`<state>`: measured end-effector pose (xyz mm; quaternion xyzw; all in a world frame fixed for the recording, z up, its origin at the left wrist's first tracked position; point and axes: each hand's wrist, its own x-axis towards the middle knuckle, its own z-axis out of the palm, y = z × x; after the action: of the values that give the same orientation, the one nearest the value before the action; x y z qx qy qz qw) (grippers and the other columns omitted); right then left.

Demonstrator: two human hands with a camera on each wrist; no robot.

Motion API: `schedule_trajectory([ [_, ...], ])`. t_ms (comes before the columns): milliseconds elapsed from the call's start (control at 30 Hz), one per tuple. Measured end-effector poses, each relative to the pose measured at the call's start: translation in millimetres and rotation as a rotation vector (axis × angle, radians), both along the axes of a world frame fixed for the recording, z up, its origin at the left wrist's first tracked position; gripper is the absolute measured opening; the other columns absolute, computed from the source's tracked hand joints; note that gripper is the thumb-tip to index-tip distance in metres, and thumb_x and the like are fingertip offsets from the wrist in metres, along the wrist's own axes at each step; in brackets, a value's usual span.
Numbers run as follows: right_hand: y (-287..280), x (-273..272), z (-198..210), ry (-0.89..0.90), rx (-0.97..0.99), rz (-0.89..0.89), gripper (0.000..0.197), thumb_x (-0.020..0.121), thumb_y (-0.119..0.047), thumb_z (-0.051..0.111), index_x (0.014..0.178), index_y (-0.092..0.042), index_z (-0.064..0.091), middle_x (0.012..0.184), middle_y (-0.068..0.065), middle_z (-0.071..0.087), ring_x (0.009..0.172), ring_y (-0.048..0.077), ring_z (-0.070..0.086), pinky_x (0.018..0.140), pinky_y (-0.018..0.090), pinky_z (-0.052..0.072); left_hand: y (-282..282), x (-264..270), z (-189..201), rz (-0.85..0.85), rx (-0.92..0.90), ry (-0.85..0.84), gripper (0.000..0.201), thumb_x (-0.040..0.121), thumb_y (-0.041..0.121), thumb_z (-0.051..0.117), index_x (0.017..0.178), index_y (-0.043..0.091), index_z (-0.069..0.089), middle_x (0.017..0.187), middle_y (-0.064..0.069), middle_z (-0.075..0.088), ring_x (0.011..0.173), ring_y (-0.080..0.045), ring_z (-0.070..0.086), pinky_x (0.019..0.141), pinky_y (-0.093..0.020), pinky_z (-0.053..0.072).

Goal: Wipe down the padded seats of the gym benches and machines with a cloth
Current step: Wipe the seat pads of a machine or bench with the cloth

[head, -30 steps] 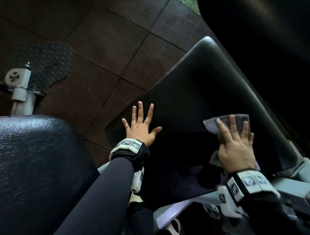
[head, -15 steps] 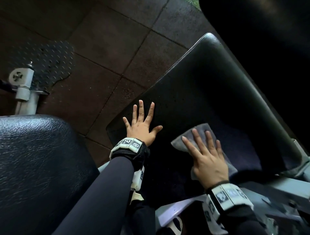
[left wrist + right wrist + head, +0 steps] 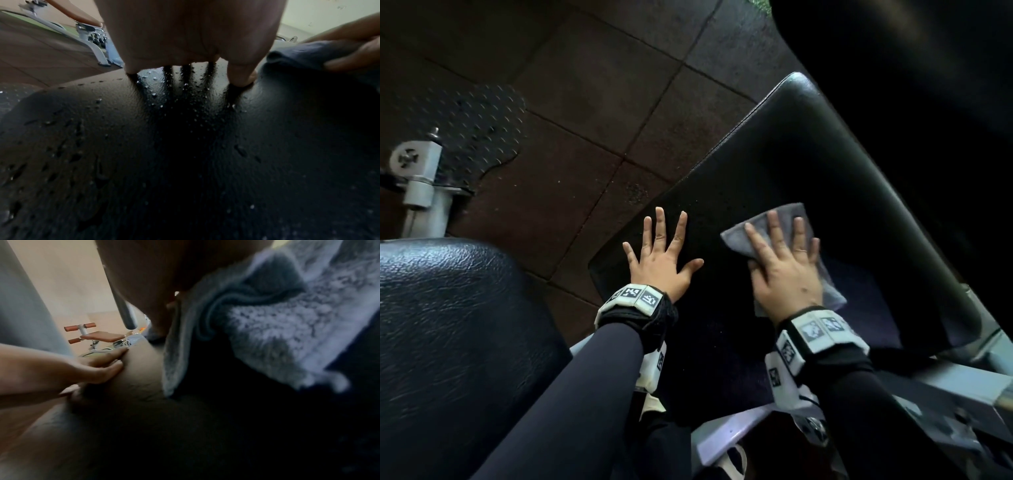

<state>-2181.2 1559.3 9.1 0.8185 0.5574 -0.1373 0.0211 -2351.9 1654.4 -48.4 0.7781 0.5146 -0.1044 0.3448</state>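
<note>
A black padded seat slopes across the middle of the head view, and water droplets dot its surface. My left hand lies flat on the pad's left part with fingers spread. My right hand presses a grey cloth flat onto the pad just to the right of it, fingers straight. In the left wrist view the cloth appears at the right edge. The right wrist view shows the cloth's fluffy underside and my left hand resting on the pad.
Another black padded cushion fills the lower left. A grey metal frame runs under the seat at the right. A metal post with a knob stands on the brown floor tiles. A bench with orange pads stands far off.
My right hand has slid the cloth leftward over the pad, from its right side to beside the left hand, then up a little. The left hand stayed put.
</note>
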Motion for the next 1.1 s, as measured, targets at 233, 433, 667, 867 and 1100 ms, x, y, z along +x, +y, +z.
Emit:
schedule_trajectory([
  [233,-17.2,25.7,15.5,0.103,0.180,-0.290,0.061,0.086,-0.049,0.036,0.145,-0.033,0.029,0.158,-0.004,0.007,0.145,0.019,-0.003,0.113,0.046,-0.009,-24.6,41.3,38.3,0.212,0.063,-0.084,0.077,0.093,0.050,0.032,0.154,0.017,-0.001,0.160,-0.004,-0.015,0.147,-0.016,-0.014,0.114,-0.061,-0.007],
  [433,-26.0,79.2,65.7,0.091,-0.028,-0.653,0.081,0.085,-0.060,0.049,0.149,-0.020,0.018,0.153,0.008,0.025,0.140,0.025,0.022,0.106,0.032,0.011,-86.3,103.0,44.8,-0.026,0.262,-0.187,0.088,0.086,0.074,0.024,0.153,0.021,0.003,0.162,-0.002,-0.001,0.148,-0.019,-0.009,0.114,-0.058,-0.008],
  [667,-16.6,70.1,72.4,0.092,-0.301,-0.702,0.083,0.087,-0.068,0.028,0.150,-0.024,-0.004,0.157,0.009,0.011,0.141,0.027,0.017,0.109,0.039,0.018,-83.1,121.5,28.5,-0.058,0.280,-0.121,0.084,0.089,0.072,0.019,0.153,0.023,-0.002,0.162,0.000,-0.004,0.148,-0.029,-0.005,0.110,-0.063,0.001],
  [867,-9.1,64.8,76.8,0.097,-0.227,-0.768,0.081,0.086,-0.064,0.038,0.149,-0.020,0.011,0.153,0.011,0.022,0.136,0.029,0.027,0.103,0.038,0.023,-14.6,146.2,40.1,-0.140,0.300,-0.172,0.075,0.092,0.067,0.022,0.145,0.035,-0.020,0.155,0.011,-0.026,0.143,-0.020,-0.028,0.111,-0.060,-0.015],
  [1100,0.7,63.0,91.6,0.318,-0.238,-0.809,0.074,0.092,-0.050,0.043,0.149,-0.016,0.012,0.152,0.013,0.023,0.135,0.027,0.029,0.100,0.035,0.023,66.0,131.2,39.6,0.141,0.236,-0.188,0.070,0.093,0.064,0.024,0.152,0.034,0.004,0.162,0.004,-0.003,0.148,-0.022,-0.002,0.117,-0.056,0.005],
])
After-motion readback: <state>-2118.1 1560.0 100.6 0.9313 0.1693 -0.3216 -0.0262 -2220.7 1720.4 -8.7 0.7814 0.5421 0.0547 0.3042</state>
